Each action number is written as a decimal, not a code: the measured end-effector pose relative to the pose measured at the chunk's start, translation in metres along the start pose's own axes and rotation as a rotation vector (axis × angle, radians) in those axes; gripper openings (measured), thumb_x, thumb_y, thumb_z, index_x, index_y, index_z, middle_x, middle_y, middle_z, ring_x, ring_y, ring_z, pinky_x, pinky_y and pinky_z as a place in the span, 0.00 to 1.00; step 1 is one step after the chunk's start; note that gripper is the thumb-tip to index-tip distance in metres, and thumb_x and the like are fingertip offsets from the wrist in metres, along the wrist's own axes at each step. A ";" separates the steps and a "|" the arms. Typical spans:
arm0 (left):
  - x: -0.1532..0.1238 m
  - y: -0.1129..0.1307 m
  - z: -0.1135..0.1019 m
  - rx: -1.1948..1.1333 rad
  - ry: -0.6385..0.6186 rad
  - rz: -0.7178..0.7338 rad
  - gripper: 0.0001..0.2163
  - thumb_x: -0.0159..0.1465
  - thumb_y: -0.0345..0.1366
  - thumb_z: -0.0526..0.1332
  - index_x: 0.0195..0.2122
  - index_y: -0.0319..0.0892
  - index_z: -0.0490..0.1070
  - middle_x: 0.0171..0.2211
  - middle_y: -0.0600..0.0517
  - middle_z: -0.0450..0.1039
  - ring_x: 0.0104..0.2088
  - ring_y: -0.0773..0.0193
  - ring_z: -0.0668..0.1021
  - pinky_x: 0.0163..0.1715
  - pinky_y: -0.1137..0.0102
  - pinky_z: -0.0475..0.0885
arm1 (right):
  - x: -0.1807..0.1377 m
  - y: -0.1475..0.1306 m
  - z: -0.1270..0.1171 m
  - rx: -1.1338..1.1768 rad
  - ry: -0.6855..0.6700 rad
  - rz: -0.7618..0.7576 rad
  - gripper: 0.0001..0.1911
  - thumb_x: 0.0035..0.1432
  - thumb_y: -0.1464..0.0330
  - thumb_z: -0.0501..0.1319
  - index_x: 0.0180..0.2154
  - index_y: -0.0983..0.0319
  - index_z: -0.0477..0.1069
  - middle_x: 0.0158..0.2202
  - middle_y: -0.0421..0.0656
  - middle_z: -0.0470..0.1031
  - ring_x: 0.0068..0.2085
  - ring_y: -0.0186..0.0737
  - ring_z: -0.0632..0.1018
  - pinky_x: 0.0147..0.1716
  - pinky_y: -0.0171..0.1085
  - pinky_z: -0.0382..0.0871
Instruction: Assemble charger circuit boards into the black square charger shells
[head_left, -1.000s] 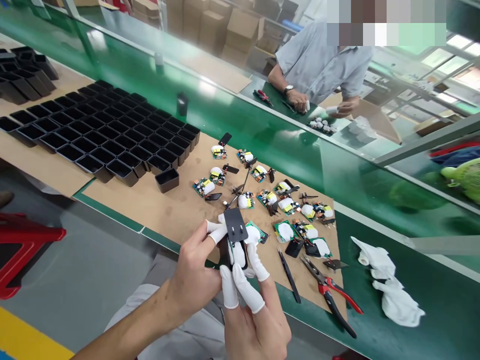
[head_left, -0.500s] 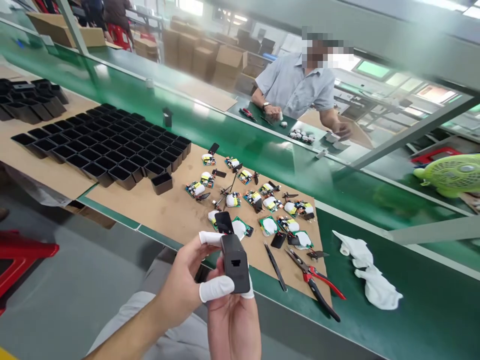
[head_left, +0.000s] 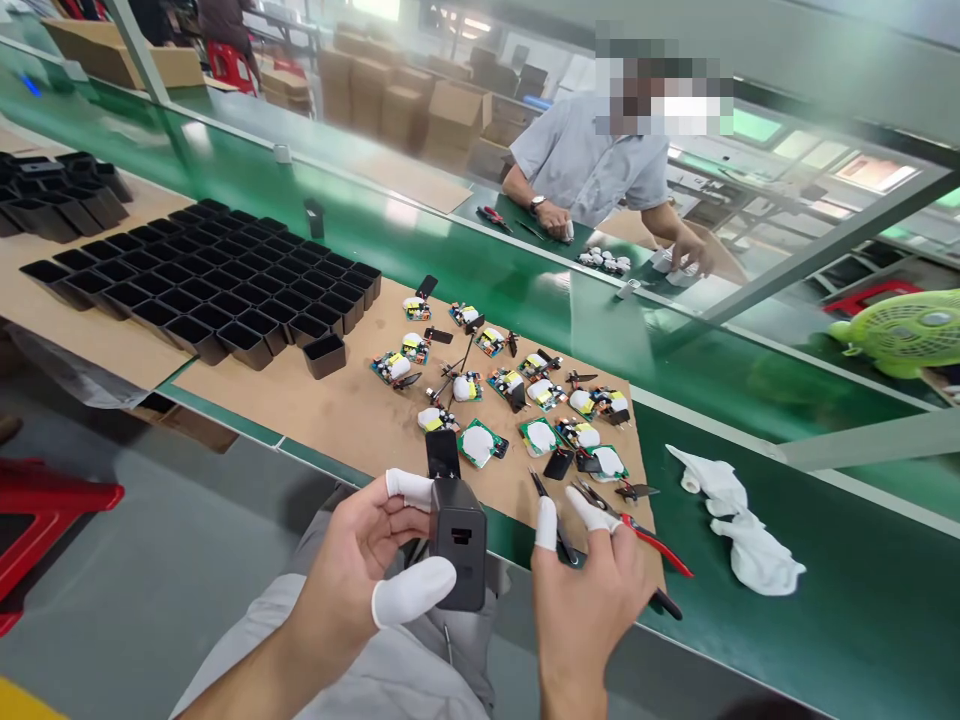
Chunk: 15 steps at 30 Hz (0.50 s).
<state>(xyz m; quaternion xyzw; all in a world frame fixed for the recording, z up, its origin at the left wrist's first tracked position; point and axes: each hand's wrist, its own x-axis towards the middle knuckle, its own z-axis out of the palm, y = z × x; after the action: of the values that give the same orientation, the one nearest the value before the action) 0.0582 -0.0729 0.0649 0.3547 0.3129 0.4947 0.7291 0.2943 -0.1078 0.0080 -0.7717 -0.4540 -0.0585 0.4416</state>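
My left hand [head_left: 375, 560], with white finger cots, is closed round a black charger housing [head_left: 458, 540] held upright near the table's front edge. A flat black lid sticks up from its top. My right hand [head_left: 589, 590] is off the housing, fingers spread, holding nothing. Its cot-covered fingertips hover by the black tweezers [head_left: 551, 500] and the red-handled pliers [head_left: 637, 545]. Several small green circuit boards [head_left: 480, 440] with white parts lie on the brown board [head_left: 330, 405] ahead.
Rows of open black housings [head_left: 210, 285] fill the left of the brown board; one stands apart [head_left: 325, 355]. White gloves [head_left: 739, 535] lie on the green belt at the right. Across the belt a person in a grey shirt [head_left: 592, 165] handles small parts.
My right hand has let go of the housing and moved right toward the tools. My left hand keeps the housing, now turned upright. Earlier both hands worked it together.
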 end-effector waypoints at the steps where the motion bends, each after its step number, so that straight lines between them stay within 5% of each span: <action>1: 0.000 0.000 -0.001 -0.007 0.000 -0.005 0.24 0.52 0.43 0.87 0.47 0.43 0.85 0.41 0.46 0.88 0.44 0.54 0.90 0.48 0.67 0.85 | 0.010 0.013 -0.001 -0.047 -0.033 -0.014 0.18 0.65 0.51 0.72 0.39 0.60 0.85 0.39 0.51 0.77 0.46 0.58 0.75 0.49 0.52 0.65; 4: 0.003 0.000 -0.001 -0.022 0.009 -0.033 0.24 0.51 0.41 0.87 0.46 0.43 0.85 0.40 0.47 0.86 0.42 0.57 0.89 0.47 0.68 0.85 | 0.023 0.035 0.001 -0.091 -0.153 -0.056 0.22 0.67 0.48 0.68 0.33 0.59 0.83 0.36 0.51 0.77 0.43 0.56 0.74 0.46 0.51 0.65; 7: 0.006 0.001 -0.003 -0.011 0.031 -0.064 0.23 0.51 0.41 0.87 0.45 0.42 0.83 0.40 0.48 0.85 0.38 0.60 0.86 0.44 0.69 0.84 | 0.018 0.028 0.001 -0.021 -0.243 -0.078 0.23 0.72 0.48 0.66 0.38 0.60 0.84 0.37 0.49 0.83 0.41 0.53 0.79 0.47 0.51 0.71; 11: 0.012 0.000 -0.011 0.046 0.064 -0.088 0.23 0.53 0.42 0.85 0.45 0.42 0.81 0.40 0.47 0.86 0.38 0.59 0.86 0.42 0.68 0.85 | 0.010 -0.018 -0.021 0.187 -0.343 -0.080 0.14 0.74 0.55 0.69 0.48 0.58 0.85 0.36 0.42 0.81 0.36 0.44 0.82 0.38 0.42 0.79; 15: 0.017 -0.004 -0.020 0.119 0.110 -0.107 0.21 0.55 0.42 0.83 0.46 0.42 0.80 0.42 0.44 0.88 0.40 0.58 0.87 0.44 0.67 0.86 | 0.021 -0.072 -0.059 0.350 -0.512 -0.152 0.11 0.70 0.69 0.72 0.52 0.53 0.89 0.44 0.46 0.85 0.39 0.44 0.85 0.29 0.35 0.77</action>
<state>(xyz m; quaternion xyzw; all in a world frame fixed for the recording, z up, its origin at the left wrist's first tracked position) 0.0493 -0.0541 0.0486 0.3523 0.3998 0.4545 0.7138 0.2705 -0.1235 0.0994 -0.6375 -0.6100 0.1836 0.4334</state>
